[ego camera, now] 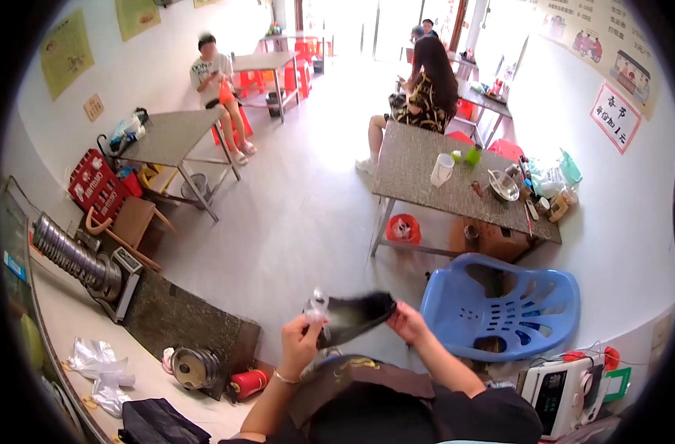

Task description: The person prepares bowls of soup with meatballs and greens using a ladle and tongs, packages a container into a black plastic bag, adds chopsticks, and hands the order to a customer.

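A black bag [351,322] is stretched between my hands in front of my body, its mouth spread and its outline slightly blurred. My left hand [299,341] grips its left side and also pinches a piece of clear plastic [317,308], whose exact kind is hard to tell. The fingers of my right hand [409,324] hold the rim at the bag's right end. Below the bag is a dark apron [337,383] that I wear. What is inside the bag cannot be made out.
A blue plastic chair [504,311] stands close on my right, beside a white appliance [562,394]. To my left, a dark countertop [187,322] carries stacked metal steamers [76,258]. Ahead, a table [420,166] holds bowls and bottles. Two people [431,94] [209,66] sit farther off.
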`<state>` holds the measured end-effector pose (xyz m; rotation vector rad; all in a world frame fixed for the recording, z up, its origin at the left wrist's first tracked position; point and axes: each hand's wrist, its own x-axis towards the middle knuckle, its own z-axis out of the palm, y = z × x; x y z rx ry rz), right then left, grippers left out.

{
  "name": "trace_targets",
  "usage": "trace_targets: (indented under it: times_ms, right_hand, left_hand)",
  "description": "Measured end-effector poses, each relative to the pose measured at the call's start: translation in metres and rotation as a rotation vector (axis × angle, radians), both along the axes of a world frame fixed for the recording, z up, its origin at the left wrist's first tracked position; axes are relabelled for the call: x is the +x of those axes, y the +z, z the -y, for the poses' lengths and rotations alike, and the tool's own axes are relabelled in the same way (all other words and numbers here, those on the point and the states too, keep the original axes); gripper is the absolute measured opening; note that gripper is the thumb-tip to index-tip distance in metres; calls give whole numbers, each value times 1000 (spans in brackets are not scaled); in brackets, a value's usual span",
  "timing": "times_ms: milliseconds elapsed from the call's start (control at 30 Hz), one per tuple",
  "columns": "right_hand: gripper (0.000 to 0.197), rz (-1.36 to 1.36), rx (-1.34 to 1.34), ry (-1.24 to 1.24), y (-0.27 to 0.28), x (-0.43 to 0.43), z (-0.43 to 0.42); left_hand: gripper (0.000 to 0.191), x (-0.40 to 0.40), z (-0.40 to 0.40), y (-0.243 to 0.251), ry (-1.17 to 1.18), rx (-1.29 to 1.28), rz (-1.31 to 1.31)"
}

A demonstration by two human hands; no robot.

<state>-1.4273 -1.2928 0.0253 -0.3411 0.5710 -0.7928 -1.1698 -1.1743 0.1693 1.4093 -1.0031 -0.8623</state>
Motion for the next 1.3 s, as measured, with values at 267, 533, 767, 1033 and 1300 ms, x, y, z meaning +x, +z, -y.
trace_targets:
  times_ms: [267,533,767,1033,1300]
  right_hand:
    - [26,-1111,-932,-33,51,99,111]
    - [11,-876,-953,137,83,177,242]
    - [23,-105,-52,359,73,280,335]
    - [10,-847,-1622,44,128,388,463]
    - [15,-329,-1094,537,135,482,509]
  left_hand:
    - [17,70,106,-6,44,39,-31]
    - [17,141,178,-19,186,37,-47]
    - [17,195,259,-26,319,71,2]
    - [18,264,342,-36,511,133,62]
    - [18,337,407,-37,569,84,31]
